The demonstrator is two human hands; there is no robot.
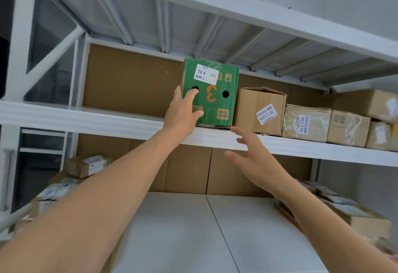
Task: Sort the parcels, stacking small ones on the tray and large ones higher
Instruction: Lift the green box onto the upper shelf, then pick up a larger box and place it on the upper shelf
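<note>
bare forearms reach up from the bottom corners toward a white rack, crossing over the lower shelf [193, 229], whose pale middle shows between them. small labelled parcels [86, 166] lie heaped at that shelf's left edge and more small parcels [355, 214] at its right edge. the left hand [183, 111] lies flat against the front face of the green box [217, 100], fingers fairly straight and thumb up by the box's left edge, pressing and not gripping. the right hand [252, 160] hangs spread and holds nothing, just below the front edge of the upper shelf [107, 119], under the box's right corner. the green box stands upright at that front edge, its base already on the shelf, with its right side against or just beside a brown carton [258, 111] that starts a row of larger cartons [305, 122] running to the right edge. by the look of it, the large ones are mostly up here and this box is at the placing step, perhaps needing a push back. the small heaps below look unsorted, and which surface counts as the tray cannot be told, so much of the job seems left.
</note>
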